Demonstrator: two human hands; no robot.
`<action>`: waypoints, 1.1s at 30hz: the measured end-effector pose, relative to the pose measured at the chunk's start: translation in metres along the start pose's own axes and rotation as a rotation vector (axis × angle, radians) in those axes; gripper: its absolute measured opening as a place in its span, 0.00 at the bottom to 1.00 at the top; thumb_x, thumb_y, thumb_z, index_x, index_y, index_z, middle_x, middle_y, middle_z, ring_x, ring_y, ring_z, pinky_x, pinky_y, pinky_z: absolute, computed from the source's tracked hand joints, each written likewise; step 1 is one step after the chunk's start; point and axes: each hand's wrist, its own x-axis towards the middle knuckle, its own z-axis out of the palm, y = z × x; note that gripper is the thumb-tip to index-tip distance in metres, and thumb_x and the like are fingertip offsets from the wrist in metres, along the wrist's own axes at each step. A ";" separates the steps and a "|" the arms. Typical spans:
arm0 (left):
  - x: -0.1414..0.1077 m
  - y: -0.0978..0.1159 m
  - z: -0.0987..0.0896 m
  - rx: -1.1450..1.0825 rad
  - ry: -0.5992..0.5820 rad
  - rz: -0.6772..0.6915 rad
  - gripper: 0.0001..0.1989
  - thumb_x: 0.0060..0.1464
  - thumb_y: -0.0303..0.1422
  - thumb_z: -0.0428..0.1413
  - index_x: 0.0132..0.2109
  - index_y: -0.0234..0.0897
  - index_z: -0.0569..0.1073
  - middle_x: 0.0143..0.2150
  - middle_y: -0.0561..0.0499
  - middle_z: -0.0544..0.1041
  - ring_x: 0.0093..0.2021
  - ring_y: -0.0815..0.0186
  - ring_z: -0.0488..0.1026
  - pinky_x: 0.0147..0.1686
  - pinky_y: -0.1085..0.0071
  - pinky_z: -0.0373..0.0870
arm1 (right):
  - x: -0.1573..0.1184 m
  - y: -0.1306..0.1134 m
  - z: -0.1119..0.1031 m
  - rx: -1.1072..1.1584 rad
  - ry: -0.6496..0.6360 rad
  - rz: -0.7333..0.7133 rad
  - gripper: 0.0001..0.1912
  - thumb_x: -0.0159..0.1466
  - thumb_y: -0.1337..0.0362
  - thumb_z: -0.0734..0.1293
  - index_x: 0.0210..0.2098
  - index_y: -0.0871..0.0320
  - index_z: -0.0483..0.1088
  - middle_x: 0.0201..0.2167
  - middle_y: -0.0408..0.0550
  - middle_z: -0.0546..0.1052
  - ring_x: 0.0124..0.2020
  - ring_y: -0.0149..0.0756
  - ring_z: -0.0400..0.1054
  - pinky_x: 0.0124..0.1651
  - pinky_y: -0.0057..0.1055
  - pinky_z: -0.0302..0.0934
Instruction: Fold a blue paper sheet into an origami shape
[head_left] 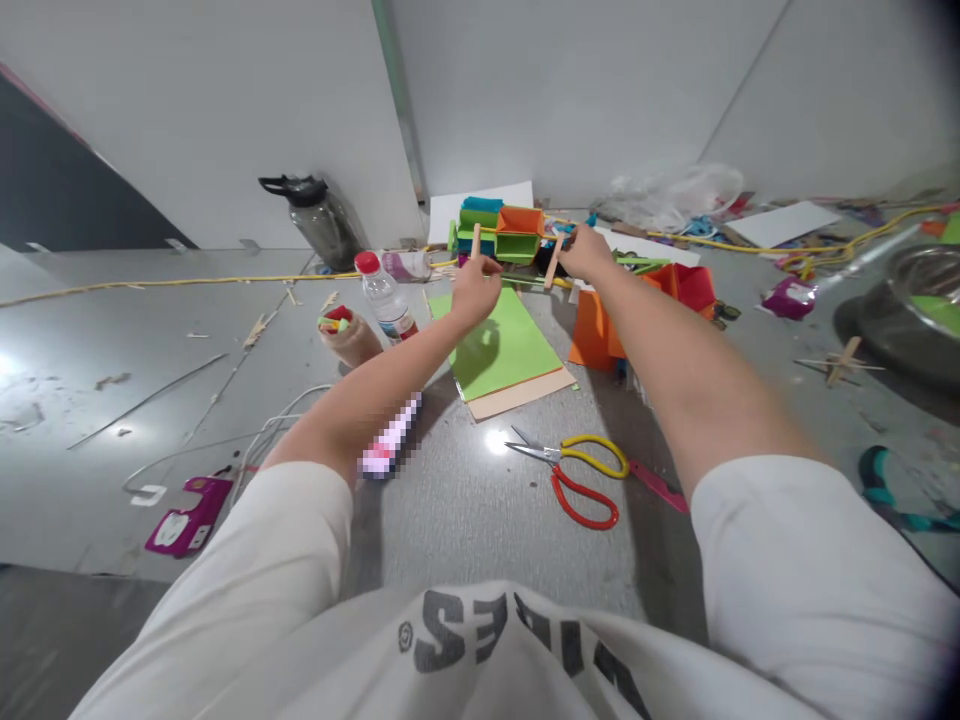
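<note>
Both arms reach out toward the far side of the grey table. My left hand (476,288) is closed round a flat wooden stick (476,240) that stands nearly upright. To its right, my right hand (586,252) pinches a second wooden stick (553,262), which tilts. Just behind the hands are folded paper boxes in green, blue and orange (520,221). Green paper sheets (499,345) lie below my left hand. Orange and red folded paper (596,330) is partly hidden by my right forearm.
Scissors with yellow and red handles (555,455) lie near the middle front. A red-capped bottle (382,298), a cup of markers (351,338) and a dark jug (319,220) stand on the left. A purple glue gun (189,515) lies front left, a pot (900,320) sits right.
</note>
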 end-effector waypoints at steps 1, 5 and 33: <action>-0.021 0.004 -0.006 0.020 -0.055 0.035 0.12 0.74 0.22 0.58 0.52 0.41 0.84 0.60 0.40 0.92 0.60 0.52 0.89 0.68 0.52 0.86 | -0.003 0.000 -0.002 0.000 -0.004 0.002 0.09 0.87 0.67 0.71 0.60 0.68 0.70 0.72 0.79 0.82 0.69 0.44 0.78 0.74 0.40 0.66; -0.110 0.010 -0.035 0.158 -0.303 0.173 0.08 0.77 0.31 0.63 0.55 0.41 0.87 0.58 0.41 0.93 0.51 0.52 0.90 0.61 0.52 0.87 | -0.011 -0.006 -0.008 -0.007 -0.023 -0.010 0.08 0.88 0.66 0.69 0.53 0.65 0.73 0.66 0.74 0.85 0.68 0.46 0.80 0.74 0.42 0.66; -0.333 -0.045 -0.075 0.217 -0.597 0.511 0.20 0.86 0.42 0.55 0.55 0.41 0.91 0.52 0.39 0.94 0.53 0.47 0.92 0.56 0.51 0.86 | -0.419 0.083 0.025 -0.064 -0.144 -0.218 0.27 0.82 0.53 0.72 0.75 0.55 0.81 0.64 0.69 0.91 0.66 0.73 0.86 0.68 0.66 0.74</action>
